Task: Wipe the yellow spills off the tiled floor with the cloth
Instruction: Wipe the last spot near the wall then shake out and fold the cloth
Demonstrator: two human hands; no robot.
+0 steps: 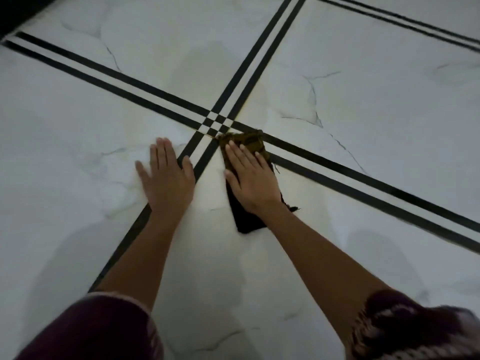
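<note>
A dark cloth (248, 141), stained yellow at its far end, lies flat on the white marble-look tiled floor (363, 105) just right of where the black double stripes cross (217, 123). My right hand (250, 175) presses flat on top of the cloth, fingers stretched forward. My left hand (166, 175) rests palm-down on the bare tile left of the crossing, fingers spread, holding nothing. A faint yellow smear (210, 135) shows along the stripe at the cloth's far tip. Pale yellowish film (197, 71) tints the tile beyond the crossing.
Black double stripes (363, 178) run diagonally across the floor in both directions. A dark edge (15, 14) sits at the far left corner. Maroon patterned sleeves (405, 328) fill the bottom corners.
</note>
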